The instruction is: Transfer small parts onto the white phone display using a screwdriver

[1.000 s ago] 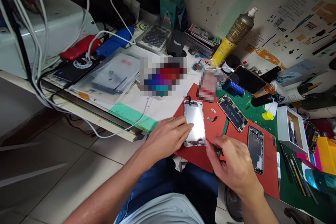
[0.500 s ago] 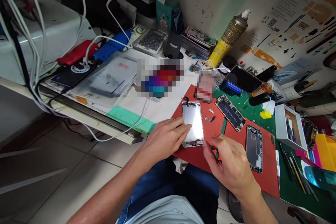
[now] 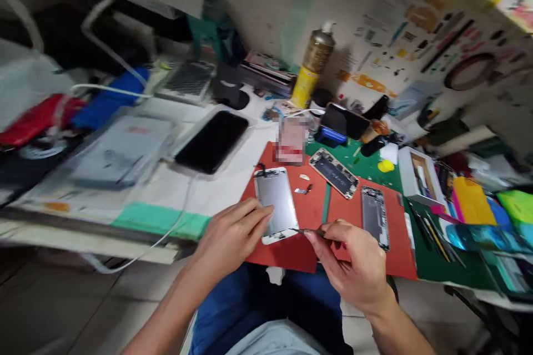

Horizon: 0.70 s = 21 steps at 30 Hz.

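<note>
A phone screen assembly (image 3: 278, 199) lies on the red mat, its silvery metal back facing up and a dark flex cable at its top end. My left hand (image 3: 235, 228) grips the screen's lower left edge, fingers bent together over it. In my right hand (image 3: 353, 258), thumb and fingers pinch dark, thin tweezers (image 3: 308, 231). Their tip reaches the lower right corner of the screen, beside a small white area. Small loose parts (image 3: 305, 189) lie right of the screen. Farther right are two opened phone bodies, one gold-rimmed (image 3: 333, 173) and one grey (image 3: 375, 216).
A black phone (image 3: 212, 141) with a white cable lies on white paper at left. Behind the red mat (image 3: 287, 260) stand a yellow spray can (image 3: 313, 64) and a dark phone (image 3: 345, 121). At right are a white box (image 3: 420, 177) and several thin tools (image 3: 435, 238).
The view has swung right, so the bench appears shifted left. The tweezers now show clearly in my right hand, their tip at the screen's lower corner. My left hand stays on the screen.
</note>
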Motion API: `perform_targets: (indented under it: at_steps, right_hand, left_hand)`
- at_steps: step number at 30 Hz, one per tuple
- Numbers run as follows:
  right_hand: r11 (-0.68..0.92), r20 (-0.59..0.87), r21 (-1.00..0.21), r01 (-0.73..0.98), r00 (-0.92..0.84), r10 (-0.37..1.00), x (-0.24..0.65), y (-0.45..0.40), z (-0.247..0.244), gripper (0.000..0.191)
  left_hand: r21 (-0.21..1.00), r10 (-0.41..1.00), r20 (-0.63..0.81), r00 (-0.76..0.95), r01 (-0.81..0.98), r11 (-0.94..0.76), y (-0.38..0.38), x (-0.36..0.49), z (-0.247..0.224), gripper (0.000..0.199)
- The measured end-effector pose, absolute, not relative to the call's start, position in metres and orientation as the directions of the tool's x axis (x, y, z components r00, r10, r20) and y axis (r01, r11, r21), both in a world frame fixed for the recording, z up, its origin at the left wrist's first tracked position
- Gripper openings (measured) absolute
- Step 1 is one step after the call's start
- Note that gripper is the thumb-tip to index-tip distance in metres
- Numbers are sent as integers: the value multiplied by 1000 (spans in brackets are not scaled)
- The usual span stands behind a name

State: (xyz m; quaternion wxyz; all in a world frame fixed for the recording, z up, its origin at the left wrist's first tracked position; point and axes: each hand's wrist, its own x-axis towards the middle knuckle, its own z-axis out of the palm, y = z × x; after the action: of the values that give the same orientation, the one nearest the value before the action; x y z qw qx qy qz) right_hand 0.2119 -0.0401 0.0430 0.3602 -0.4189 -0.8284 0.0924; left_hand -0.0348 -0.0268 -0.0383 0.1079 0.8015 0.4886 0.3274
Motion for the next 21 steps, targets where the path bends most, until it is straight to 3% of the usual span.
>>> perform_targets:
  at_steps: [4, 6, 8, 11, 13, 21]
  right_hand:
    - [279, 464, -755, 593, 183, 867, 258, -61, 33, 24]
    - [129, 407, -828, 546, 427, 807, 287, -68, 22, 26]
    - [12, 393, -827, 562, 562, 728, 316, -70, 8, 23]
    - [-167, 523, -597, 785, 538, 661, 352, -65, -14, 22]
    - [-209, 558, -502, 839, 499, 663, 367, -60, -27, 24]
    - [-185, 517, -442, 878, 418, 747, 381, -52, -36, 31]
  left_hand:
    - [436, 795, 502, 341, 694, -573, -20, -38, -41, 25]
    - [416, 773, 515, 370, 680, -604, -16, -39, -43, 25]
    - [392, 759, 527, 382, 683, -616, -14, -39, -43, 24]
    - [363, 743, 541, 393, 689, -628, -15, -38, -42, 23]
    - [365, 742, 537, 401, 683, -633, -16, -38, -40, 23]
    - [458, 823, 454, 341, 703, -544, -20, -35, -36, 26]
